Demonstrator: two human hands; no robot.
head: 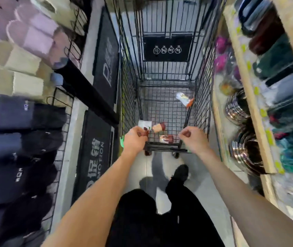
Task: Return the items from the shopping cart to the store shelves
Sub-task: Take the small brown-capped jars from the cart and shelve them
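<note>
Cart items [158,127] just beyond both hands' fingers [138,132] (blurred).

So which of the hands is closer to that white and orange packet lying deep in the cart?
Right. The right hand is below the packet, on its side of the cart; the left hand is across at the handle's other end.

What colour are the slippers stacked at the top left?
The slippers are pale lilac and cream, seen in the head view.

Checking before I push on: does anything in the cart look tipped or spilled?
The items lie loose on the cart floor: a white packet at the far right, a brown-capped cup on its side near the handle. No spill shows; the picture is blurred.
</note>
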